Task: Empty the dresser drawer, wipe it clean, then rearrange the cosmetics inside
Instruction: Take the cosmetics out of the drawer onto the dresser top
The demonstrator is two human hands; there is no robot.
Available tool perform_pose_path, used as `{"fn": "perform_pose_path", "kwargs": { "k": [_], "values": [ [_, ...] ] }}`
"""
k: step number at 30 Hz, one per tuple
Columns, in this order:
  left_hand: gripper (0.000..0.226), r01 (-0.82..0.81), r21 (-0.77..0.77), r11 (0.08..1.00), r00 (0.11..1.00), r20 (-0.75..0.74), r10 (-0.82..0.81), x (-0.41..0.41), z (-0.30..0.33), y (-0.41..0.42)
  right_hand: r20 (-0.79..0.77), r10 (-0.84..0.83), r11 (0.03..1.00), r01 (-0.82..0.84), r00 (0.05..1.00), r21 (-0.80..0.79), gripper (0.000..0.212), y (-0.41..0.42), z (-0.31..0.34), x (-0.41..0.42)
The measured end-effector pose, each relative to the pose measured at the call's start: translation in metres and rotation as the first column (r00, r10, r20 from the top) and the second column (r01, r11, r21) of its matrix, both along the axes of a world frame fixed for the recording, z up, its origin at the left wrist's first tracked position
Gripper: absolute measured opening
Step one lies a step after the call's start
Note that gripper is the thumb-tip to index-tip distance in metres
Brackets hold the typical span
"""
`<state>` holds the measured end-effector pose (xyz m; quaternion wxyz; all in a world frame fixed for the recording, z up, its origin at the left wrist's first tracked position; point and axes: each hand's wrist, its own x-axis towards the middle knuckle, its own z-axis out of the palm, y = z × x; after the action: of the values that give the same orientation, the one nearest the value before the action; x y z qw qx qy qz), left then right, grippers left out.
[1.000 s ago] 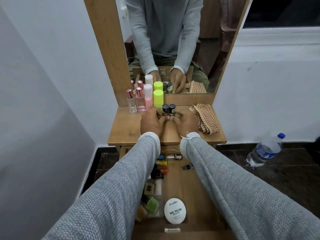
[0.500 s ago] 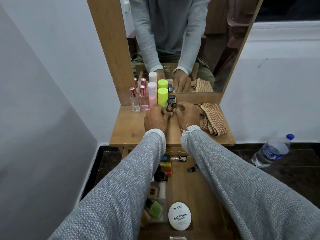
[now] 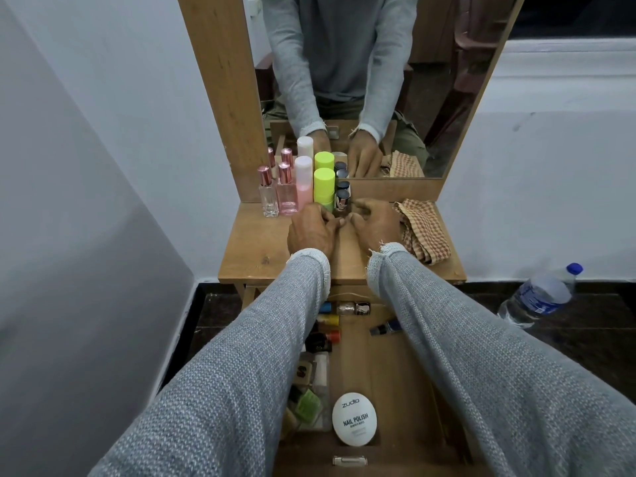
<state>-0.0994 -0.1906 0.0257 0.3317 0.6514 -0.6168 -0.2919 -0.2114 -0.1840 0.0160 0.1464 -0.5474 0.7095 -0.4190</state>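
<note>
Clearly the emptying is only partly done: the open drawer (image 3: 395, 380) below still holds a white nail-polish tin (image 3: 354, 422) and small bottles along its left side. Up on the dresser top (image 3: 254, 249), six bottles stand by the mirror. Both the left hand (image 3: 311, 232) and right hand (image 3: 373, 223) rest there, fingers loosely curled, seemingly holding nothing. Wiping with the checked cloth (image 3: 421, 228) remains.

Neon-yellow bottle (image 3: 324, 185), pink bottle (image 3: 303, 182), brown-and-cream checked cloth (image 3: 422, 229), grey knit sleeves (image 3: 241, 356).
</note>
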Motion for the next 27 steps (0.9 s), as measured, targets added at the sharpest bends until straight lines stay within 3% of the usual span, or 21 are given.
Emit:
{"fn": "perform_pose_path", "kwargs": {
  "k": [5, 10, 13, 16, 19, 23, 27],
  "values": [
    [0.013, 0.030, 0.000, 1.000, 1.000, 0.003, -0.030, 0.005, 0.004, 0.005, -0.011, 0.109, 0.993, -0.108, 0.994, 0.035, 0.036, 0.017, 0.009, -0.012],
    [0.005, 0.141, -0.004, 0.990, 0.990, -0.022, -0.142, 0.014, 0.009, 0.015, -0.113, 0.132, 0.986, -0.142, 0.985, -0.088, 0.016, 0.056, 0.012, -0.020],
    [0.011, 0.182, -0.143, 0.973, 0.983, 0.001, -0.184, 0.025, 0.004, 0.041, -0.231, 0.258, 0.952, -0.288, 0.938, -0.103, 0.006, 0.083, 0.008, -0.025],
    [0.012, 0.152, -0.323, 0.934, 0.981, -0.064, -0.182, 0.035, -0.009, 0.074, -0.342, 0.370, 0.917, -0.399, 0.864, -0.016, 0.004, 0.103, -0.006, -0.026],
    [0.013, 0.129, -0.380, 0.916, 0.981, -0.083, -0.173, 0.045, -0.026, 0.100, -0.433, 0.422, 0.891, -0.452, 0.797, 0.036, 0.006, 0.114, -0.019, -0.023],
    [0.011, 0.110, -0.366, 0.924, 0.984, -0.092, -0.153, 0.060, -0.055, 0.119, -0.535, 0.476, 0.866, -0.478, 0.698, 0.146, 0.014, 0.121, -0.031, -0.014],
    [0.014, 0.070, -0.286, 0.955, 0.991, -0.092, -0.101, 0.074, -0.075, 0.126, -0.527, 0.544, 0.831, -0.336, 0.652, 0.442, 0.026, 0.124, -0.046, -0.002]
  ]
}}
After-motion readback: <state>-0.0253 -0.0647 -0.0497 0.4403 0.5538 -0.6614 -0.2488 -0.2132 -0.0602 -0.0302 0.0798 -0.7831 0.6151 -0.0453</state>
